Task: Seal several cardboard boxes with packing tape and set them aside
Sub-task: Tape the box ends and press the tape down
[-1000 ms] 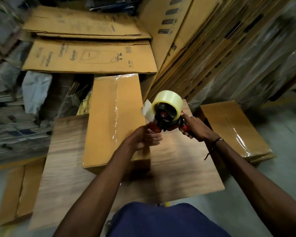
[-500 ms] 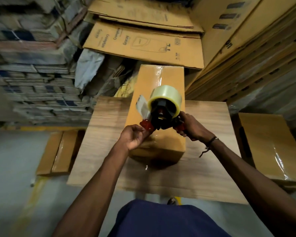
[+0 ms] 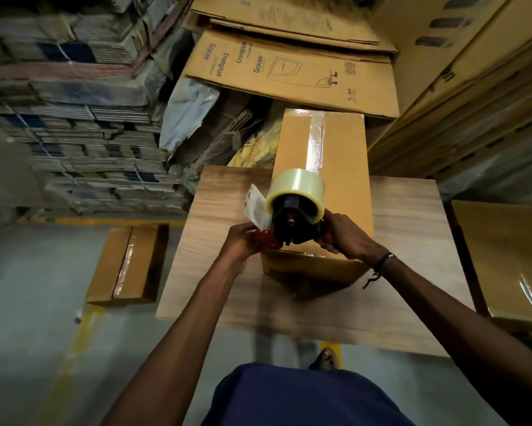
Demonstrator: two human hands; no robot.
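A long cardboard box (image 3: 341,155) lies on the wooden table (image 3: 412,229), a strip of clear tape running down its top. Above its near end I hold a red and black tape dispenser (image 3: 292,222) with a roll of clear tape on it. My right hand (image 3: 346,238) grips the dispenser's handle. My left hand (image 3: 243,241) pinches the dispenser's front end, where a loose flap of tape sticks up.
A taped box (image 3: 129,265) lies on the floor left of the table. Another taped box (image 3: 504,259) sits at the right. Flat printed cartons (image 3: 292,72) and leaning cardboard sheets (image 3: 461,96) stand behind. Bundled stacks (image 3: 74,124) fill the left. My foot (image 3: 324,359) is under the table edge.
The view has swung left, so the table and box sit more to the right. Both hands keep their hold on the dispenser over the box's near end.
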